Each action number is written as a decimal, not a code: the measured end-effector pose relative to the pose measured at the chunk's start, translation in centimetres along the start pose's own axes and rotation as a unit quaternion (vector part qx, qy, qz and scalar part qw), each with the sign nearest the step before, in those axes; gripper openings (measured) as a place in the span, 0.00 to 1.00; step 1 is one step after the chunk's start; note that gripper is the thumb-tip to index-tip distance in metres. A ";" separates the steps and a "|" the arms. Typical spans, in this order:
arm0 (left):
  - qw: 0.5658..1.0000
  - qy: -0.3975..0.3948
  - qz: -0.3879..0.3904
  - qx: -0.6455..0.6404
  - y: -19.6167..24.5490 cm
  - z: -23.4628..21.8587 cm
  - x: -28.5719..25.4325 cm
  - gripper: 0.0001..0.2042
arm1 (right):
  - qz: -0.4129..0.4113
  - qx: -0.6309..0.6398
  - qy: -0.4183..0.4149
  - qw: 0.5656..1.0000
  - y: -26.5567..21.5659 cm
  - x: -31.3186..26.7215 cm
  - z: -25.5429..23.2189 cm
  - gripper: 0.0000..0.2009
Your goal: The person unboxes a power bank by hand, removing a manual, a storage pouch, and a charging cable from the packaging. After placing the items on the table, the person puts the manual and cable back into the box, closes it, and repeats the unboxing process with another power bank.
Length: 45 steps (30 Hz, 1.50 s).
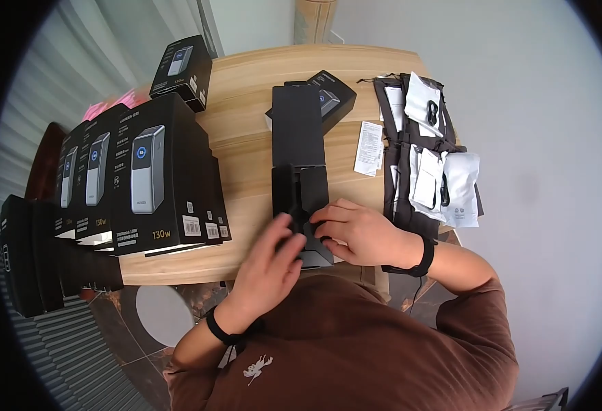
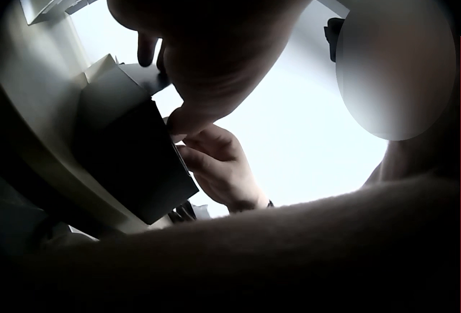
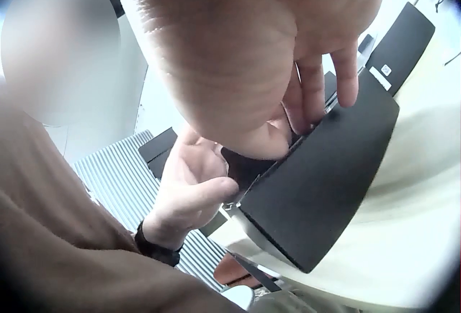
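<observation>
A long black box [image 1: 297, 127] with its lid folded back lies on the table in front of the person. At its near end, the left hand [image 1: 267, 267] is over the left edge, blurred, fingers extended. The right hand [image 1: 366, 236] rests its bent fingers on the right edge and inner flaps. In the left wrist view the box [image 2: 130, 155] shows its dark side, with the left hand [image 2: 209, 47] above it. The right wrist view has the right hand [image 3: 245, 61] reaching over the box [image 3: 324, 183], fingertips at its opening. The box's inside is mostly hidden.
Several printed black boxes [image 1: 147, 178] stand at the left, another [image 1: 181, 72] behind them. A printed box [image 1: 335, 103] lies beyond the long one. At the right are a paper slip [image 1: 368, 147], dark pouches [image 1: 400, 151], white packets [image 1: 462, 188] and cables.
</observation>
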State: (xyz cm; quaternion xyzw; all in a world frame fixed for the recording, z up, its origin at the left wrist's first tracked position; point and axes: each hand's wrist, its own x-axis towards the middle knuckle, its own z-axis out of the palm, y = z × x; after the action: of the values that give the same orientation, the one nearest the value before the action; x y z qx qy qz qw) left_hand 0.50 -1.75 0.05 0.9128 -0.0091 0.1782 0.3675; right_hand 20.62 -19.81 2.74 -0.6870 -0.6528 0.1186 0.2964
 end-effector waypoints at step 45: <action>0.990 0.063 0.106 -0.063 -6.8 0.6 -0.6 0.28 | 0.012 0.055 0.137 0.989 -2.1 -3.0 5.2 0.12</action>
State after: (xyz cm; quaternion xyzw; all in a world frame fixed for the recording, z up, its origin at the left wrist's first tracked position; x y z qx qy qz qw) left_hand 1.09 2.72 -5.06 0.8687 -0.0939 0.2722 0.4030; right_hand 15.72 -21.42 -0.87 -0.6868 -0.5905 0.0630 0.4192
